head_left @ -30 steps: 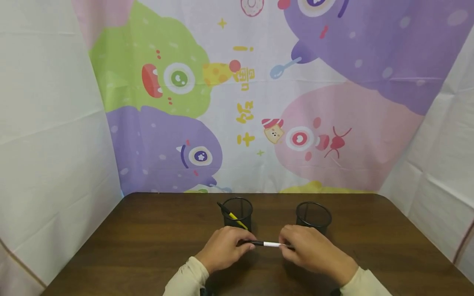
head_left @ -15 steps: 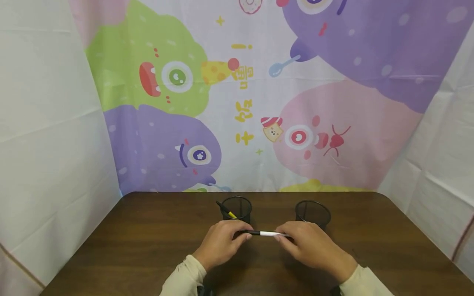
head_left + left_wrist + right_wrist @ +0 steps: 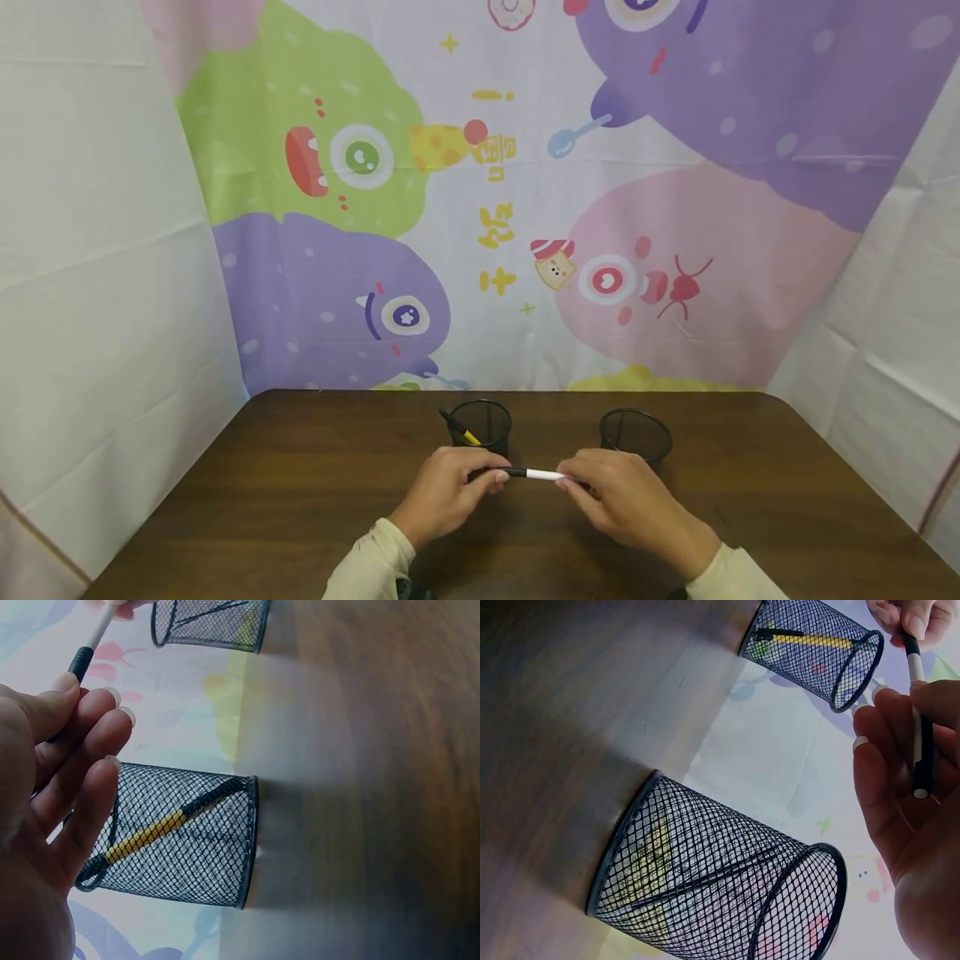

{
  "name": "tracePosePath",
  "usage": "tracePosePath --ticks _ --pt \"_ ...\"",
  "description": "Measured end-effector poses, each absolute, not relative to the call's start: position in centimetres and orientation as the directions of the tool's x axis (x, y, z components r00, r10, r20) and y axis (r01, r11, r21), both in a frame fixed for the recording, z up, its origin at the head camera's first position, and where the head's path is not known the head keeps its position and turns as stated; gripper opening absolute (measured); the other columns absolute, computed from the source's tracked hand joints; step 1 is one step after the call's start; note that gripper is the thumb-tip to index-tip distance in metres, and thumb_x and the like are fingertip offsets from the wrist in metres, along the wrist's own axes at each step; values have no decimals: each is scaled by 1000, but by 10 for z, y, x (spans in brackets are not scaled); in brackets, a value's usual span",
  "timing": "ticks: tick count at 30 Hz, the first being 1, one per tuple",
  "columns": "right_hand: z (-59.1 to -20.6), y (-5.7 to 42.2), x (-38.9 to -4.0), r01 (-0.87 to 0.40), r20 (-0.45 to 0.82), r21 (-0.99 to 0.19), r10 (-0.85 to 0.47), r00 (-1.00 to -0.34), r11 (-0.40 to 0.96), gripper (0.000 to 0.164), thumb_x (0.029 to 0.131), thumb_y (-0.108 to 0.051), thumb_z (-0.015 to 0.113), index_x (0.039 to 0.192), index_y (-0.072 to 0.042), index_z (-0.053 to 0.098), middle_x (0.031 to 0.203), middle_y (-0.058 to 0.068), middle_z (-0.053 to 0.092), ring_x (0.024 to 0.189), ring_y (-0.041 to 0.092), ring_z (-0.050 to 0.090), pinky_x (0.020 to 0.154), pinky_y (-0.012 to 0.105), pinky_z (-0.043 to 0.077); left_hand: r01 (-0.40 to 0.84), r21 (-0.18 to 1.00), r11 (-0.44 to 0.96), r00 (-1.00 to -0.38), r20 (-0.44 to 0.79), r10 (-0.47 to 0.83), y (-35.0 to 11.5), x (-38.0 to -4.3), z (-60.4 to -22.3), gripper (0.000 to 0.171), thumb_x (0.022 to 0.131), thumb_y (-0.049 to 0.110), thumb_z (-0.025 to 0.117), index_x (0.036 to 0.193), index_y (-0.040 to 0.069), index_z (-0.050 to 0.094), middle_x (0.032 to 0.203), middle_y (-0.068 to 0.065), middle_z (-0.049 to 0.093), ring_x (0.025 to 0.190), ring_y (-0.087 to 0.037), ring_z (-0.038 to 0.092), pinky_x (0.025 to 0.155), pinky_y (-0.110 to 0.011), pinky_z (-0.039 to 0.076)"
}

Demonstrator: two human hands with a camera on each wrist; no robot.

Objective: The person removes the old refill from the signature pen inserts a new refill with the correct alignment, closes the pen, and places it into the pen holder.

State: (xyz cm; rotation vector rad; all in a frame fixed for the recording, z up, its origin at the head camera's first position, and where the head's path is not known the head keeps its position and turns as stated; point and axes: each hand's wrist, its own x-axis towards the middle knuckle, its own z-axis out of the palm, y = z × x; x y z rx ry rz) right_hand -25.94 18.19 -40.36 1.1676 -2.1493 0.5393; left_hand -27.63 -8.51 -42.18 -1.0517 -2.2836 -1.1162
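The left hand (image 3: 447, 490) and right hand (image 3: 636, 502) each pinched the black-and-white pen (image 3: 540, 474) near one end, probably to steady it level above the surface (image 3: 300, 492); the left mesh cup (image 3: 206, 874) propped the yellow-and-black pen (image 3: 150, 834) slantwise.

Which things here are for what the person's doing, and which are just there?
For the job:
black-and-white pen, held by the left grip and right grip
probably the left cup, its yellow pen, and the right cup

Just there:
monster curtain
white side cloths
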Motion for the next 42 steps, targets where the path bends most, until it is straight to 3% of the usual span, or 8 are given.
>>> tracePosePath --ticks 5,12,21,28,33,42 --pt "-404 183 -261 -865 729 -31 -581 -362 500 16 82 -8 79 92 -17 71 79 -17 57 64 -6 44 55 12 41 764 518 385 -645 609 462 -84 -276 -421 8 92 12 74 99 13 76 80 12 69 72 2 62 66 -18 53" --pt "-406 183 -263 -854 737 -18 -570 -363 520 17 81 -10 80 93 -18 71 81 -17 58 66 -5 46 55 14 43 729 561 392 -684 573 452 -84 -276 -422 9 92 11 73 100 14 75 80 13 68 72 0 62 67 -21 54" --pt "-406 182 -265 -856 748 -9 -565 -349 517 21 80 -9 81 94 -18 69 85 -15 62 70 -2 53 58 18 48 704 658 269 -690 543 479 -84 -276 -422 12 95 12 69 103 6 74 83 -8 74 71 -3 68 66 -21 58" --pt "-405 180 -264 -835 738 -14 -557 -380 550 23 79 -9 83 93 -19 67 86 -16 64 72 -2 57 60 20 50 654 714 249 -718 483 502 -87 -276 -423 17 98 19 67 110 9 74 83 -4 74 71 -5 69 67 -24 59" --pt "-405 178 -262 -821 724 -27 -555 -409 570 23 79 -9 83 92 -19 67 87 -16 64 73 -2 58 60 22 52 635 738 226 -732 482 481 -84 -273 -423 24 93 15 73 118 14 72 87 0 74 72 -9 70 65 -25 59" --pt "-407 177 -257 -806 670 -82 -567 -480 586 21 82 -11 80 90 -20 63 81 -19 57 64 0 52 56 20 47 710 673 206 -677 571 465 -77 -275 -432 19 89 -2 71 108 -1 74 82 -7 72 64 -21 69 59 -22 57"
